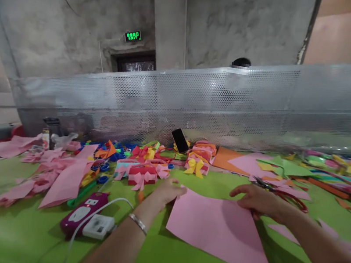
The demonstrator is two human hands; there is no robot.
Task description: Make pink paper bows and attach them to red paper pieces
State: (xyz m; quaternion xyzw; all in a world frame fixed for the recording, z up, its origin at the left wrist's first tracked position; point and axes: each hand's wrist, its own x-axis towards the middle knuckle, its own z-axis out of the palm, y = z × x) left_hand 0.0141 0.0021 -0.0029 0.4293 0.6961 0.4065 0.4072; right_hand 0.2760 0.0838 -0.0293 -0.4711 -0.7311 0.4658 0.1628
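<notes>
A pink sheet of paper [213,226] is tilted slightly above the green table, its near edge casting a shadow. My left hand [167,192] pinches its far left corner between thumb and fingers. At the far right corner, my right hand [256,200] has curled fingers on the sheet, with the forefinger bent above the edge. Just beyond my right hand lie scissors with red handles [291,199], partly hidden by the hand. Close past my left hand sit a red paper piece with a pink bow [142,176] and one with a yellow bow [197,165].
A purple power strip [85,213] with a white plug [98,226] and cable stands left of my arm. Pink paper strips [68,177] pile up at left. A phone [180,140] leans at the back, before a perforated metal screen [167,99]. Orange paper [229,160] lies behind.
</notes>
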